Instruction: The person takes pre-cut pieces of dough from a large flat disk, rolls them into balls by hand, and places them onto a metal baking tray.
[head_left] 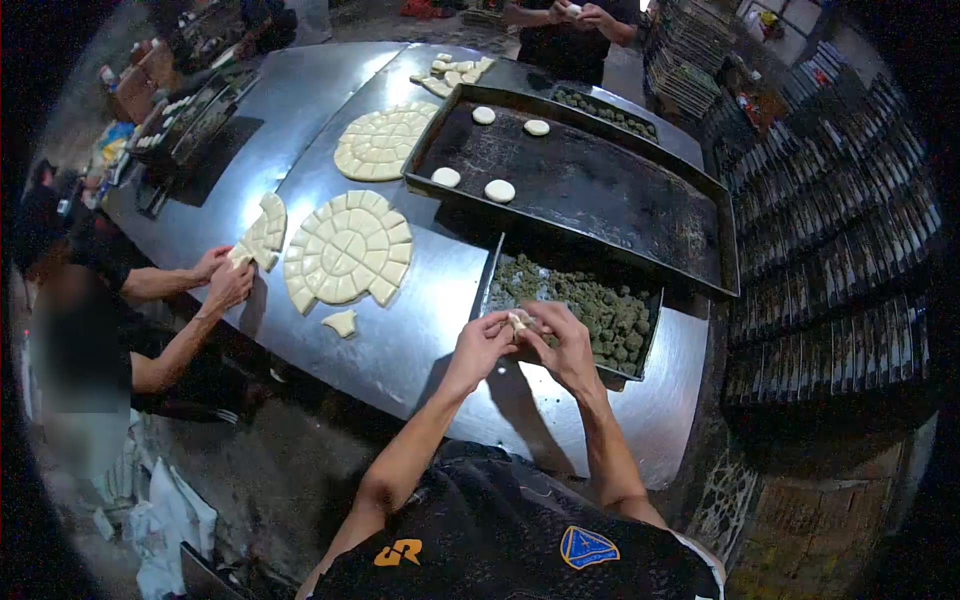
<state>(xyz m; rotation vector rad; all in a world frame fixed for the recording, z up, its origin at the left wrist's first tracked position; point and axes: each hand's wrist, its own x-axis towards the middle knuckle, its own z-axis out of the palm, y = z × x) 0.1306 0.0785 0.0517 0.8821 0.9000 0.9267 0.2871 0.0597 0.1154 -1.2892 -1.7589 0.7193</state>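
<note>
My left hand [483,350] and my right hand [563,345] meet at the near edge of a tray of green crumbly filling [600,310]. Pinched between the fingers of both is a small pale piece of dough [518,322], partly hidden by them. Beyond the filling lies a large dark baking tray [590,190] with several flat white dough rounds [500,190] toward its left side. Left of the filling, a large disc of dough cut into pieces [345,250] rests on the metal table, with one loose dough piece [340,323] below it.
At the left, a co-worker's hands [228,275] hold a strip of cut dough [265,235]. Another cut disc [380,142] lies farther back. A second person's hands [585,18] show across the metal table [440,310]. Stacked trays [830,250] stand at the right.
</note>
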